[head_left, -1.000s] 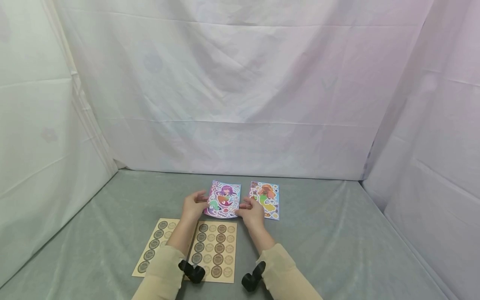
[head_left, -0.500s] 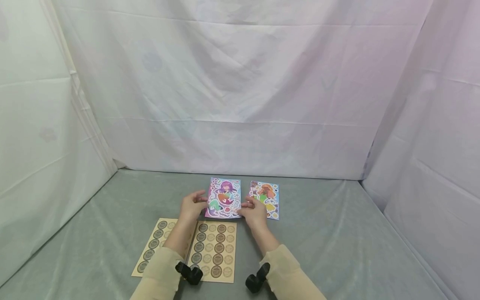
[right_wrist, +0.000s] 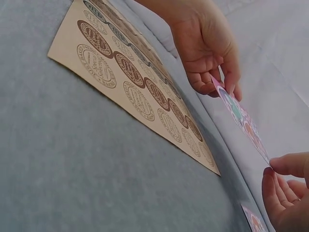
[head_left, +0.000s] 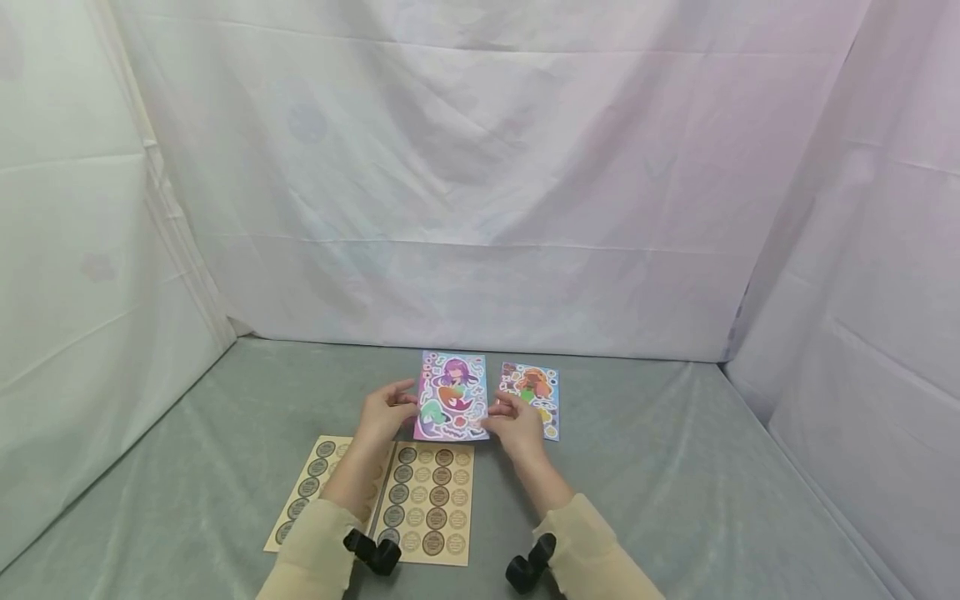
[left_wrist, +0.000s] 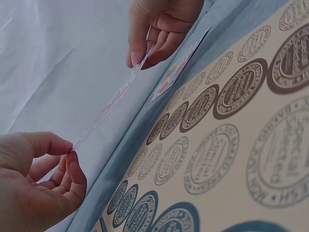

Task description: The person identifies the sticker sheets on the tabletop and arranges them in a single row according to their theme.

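Note:
Between both hands a sticker sheet (head_left: 452,400) with a purple-haired mermaid is held up off the cloth, seen nearly edge-on in the wrist views. My left hand (head_left: 384,412) pinches its left edge near the lower corner with thumb and fingertips. On the opposite edge, my right hand (head_left: 517,425) pinches the lower right corner, as the right wrist view also shows. Just behind that hand lies a second sticker sheet (head_left: 549,387) with an orange-haired mermaid, partly covered by the fingers.
Two tan sheets of round stickers lie nearer me: a left sheet (head_left: 296,492), partly under the left forearm, and a right sheet (head_left: 450,533). Grey cloth (head_left: 675,483) covers the table. White curtains (head_left: 480,167) stand at the back and sides.
The held mermaid sheet has risen a little and shifted slightly right, and its curved lower edge now looks flatter. My right hand has moved slightly right with it, over more of the second sheet.

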